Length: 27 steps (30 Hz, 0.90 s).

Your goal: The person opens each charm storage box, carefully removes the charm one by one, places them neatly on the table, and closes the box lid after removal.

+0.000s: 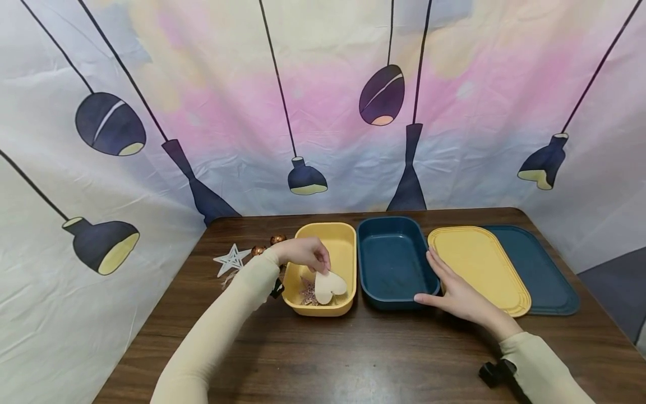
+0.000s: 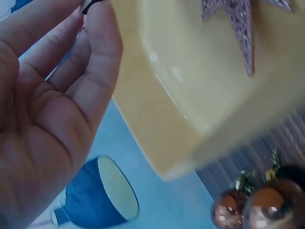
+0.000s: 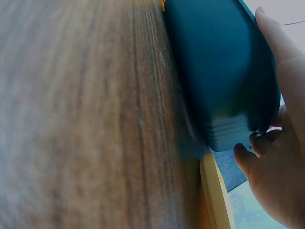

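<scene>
- Cream heart (image 1: 330, 287) pinched in left hand (image 1: 305, 253), over near end of yellow box (image 1: 335, 241).
- Sparkly pink star (image 1: 308, 294) inside, left of heart.
- Right hand (image 1: 458, 294) with fingers wide, touching blue box (image 1: 393, 255) at right side.
- White star (image 1: 234, 260) and shiny balls (image 1: 278, 239) at left; yellow lid (image 1: 476, 269) partly over blue lid (image 1: 547, 275) at right.

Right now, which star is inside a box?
The glittery pinkish star, in the yellow box near the heart the left hand holds; the white star is outside, on the table.
</scene>
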{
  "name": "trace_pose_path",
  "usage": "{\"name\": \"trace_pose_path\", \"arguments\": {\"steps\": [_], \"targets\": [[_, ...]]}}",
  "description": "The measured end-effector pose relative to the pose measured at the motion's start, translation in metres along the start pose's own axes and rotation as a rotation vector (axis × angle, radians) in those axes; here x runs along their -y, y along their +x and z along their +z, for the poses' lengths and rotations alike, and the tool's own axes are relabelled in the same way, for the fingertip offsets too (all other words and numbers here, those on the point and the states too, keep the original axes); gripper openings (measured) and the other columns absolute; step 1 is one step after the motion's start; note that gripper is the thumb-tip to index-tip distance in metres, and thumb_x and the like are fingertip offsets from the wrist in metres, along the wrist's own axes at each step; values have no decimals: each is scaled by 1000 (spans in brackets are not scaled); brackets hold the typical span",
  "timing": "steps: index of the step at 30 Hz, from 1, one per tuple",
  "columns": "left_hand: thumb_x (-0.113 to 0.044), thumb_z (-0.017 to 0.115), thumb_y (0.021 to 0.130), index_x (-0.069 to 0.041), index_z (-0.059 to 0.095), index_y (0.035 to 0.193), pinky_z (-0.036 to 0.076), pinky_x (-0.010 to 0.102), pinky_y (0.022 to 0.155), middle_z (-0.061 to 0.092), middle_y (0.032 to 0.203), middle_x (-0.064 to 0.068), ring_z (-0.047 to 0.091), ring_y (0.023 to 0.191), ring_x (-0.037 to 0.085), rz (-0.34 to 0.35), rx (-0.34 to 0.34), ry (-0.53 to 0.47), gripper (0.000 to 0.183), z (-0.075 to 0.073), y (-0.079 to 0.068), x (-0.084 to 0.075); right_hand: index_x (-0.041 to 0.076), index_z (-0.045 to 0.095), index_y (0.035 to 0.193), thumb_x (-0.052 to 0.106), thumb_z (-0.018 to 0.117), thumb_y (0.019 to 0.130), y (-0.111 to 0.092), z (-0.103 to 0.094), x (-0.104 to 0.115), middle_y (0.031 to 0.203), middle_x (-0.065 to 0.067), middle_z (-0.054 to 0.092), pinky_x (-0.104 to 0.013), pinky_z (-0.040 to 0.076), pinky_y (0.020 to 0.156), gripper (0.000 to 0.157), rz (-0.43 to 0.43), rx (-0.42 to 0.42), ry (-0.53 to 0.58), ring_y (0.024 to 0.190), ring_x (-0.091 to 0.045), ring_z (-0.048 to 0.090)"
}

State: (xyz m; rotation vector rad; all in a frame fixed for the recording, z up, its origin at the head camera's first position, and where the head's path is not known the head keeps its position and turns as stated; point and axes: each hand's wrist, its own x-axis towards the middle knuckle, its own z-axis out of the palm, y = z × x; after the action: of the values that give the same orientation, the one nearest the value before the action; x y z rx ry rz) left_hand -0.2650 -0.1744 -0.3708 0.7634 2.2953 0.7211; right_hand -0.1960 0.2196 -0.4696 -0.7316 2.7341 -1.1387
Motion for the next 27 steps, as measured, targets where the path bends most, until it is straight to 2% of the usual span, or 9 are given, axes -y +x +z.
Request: {"name": "trace_pose_path", "arguments": {"steps": [3, 9, 11, 15, 16, 18, 22, 25, 27], "targets": [[-11, 73, 94, -6, 76, 96, 57, 38, 77, 70, 83, 0, 63, 75, 14, -6, -73, -19, 6, -6, -9, 7, 9, 6, 163, 49, 73, 90, 0, 0, 0, 168, -17, 0, -71, 23, 110, 107, 0, -1, 0, 151, -46, 8], [-17, 75, 94, -10, 78, 97, 56, 32, 71, 72, 85, 1, 65, 76, 19, -25, -246, -38, 8, -18, -31, 21, 9, 7, 163, 49, 73, 90, 1, 2, -2, 168, -17, 0, -71, 23, 110, 107, -4, -6, -5, 151, -45, 9], [-17, 75, 94, -9, 78, 98, 57, 38, 74, 73, 88, 3, 66, 77, 21, -26, -297, -68, 10, -21, -39, 25, 8, 7, 163, 49, 74, 90, 0, 2, -3, 168, -16, 1, -70, 24, 110, 107, -9, -10, -9, 151, -45, 9], [-17, 74, 94, -5, 77, 101, 57, 50, 82, 74, 92, 5, 69, 85, 33, -39, -396, -133, 14, -25, -59, 35, 7, 8, 163, 49, 74, 90, 0, 3, -4, 168, -17, 1, -70, 24, 110, 107, -14, -13, -8, 151, -45, 10], [-19, 74, 94, -6, 78, 102, 57, 50, 83, 75, 93, 5, 69, 88, 36, -52, -421, -139, 15, -26, -64, 38, 7, 8, 163, 49, 74, 90, -1, 3, -4, 168, -17, 1, -70, 24, 110, 107, -12, -12, -7, 151, -46, 10], [-20, 74, 94, -5, 77, 103, 58, 43, 79, 74, 92, 4, 68, 90, 39, -74, -469, -145, 17, -28, -75, 44, 7, 7, 163, 49, 74, 90, -1, 3, -3, 168, -18, 1, -70, 24, 110, 107, -10, -12, -5, 150, -46, 10], [-24, 73, 96, -4, 76, 107, 54, 31, 68, 73, 92, 7, 67, 81, 29, -102, -566, -138, 23, -29, -99, 58, 7, 8, 163, 49, 74, 90, 0, 2, -3, 168, -17, 1, -69, 24, 110, 107, -10, -14, -7, 151, -45, 10], [-26, 71, 97, -4, 75, 109, 55, 32, 71, 73, 95, 9, 67, 80, 23, -107, -638, -134, 26, -30, -116, 68, 8, 8, 163, 49, 74, 90, 0, 1, -3, 168, -16, 1, -69, 24, 111, 107, -11, -15, -9, 151, -45, 10], [-28, 71, 96, -5, 75, 110, 55, 32, 74, 72, 96, 10, 68, 83, 26, -124, -691, -133, 27, -29, -127, 75, 8, 7, 163, 49, 74, 90, 0, 1, -3, 168, -16, 1, -69, 24, 111, 107, -10, -13, -10, 151, -45, 10]]}}
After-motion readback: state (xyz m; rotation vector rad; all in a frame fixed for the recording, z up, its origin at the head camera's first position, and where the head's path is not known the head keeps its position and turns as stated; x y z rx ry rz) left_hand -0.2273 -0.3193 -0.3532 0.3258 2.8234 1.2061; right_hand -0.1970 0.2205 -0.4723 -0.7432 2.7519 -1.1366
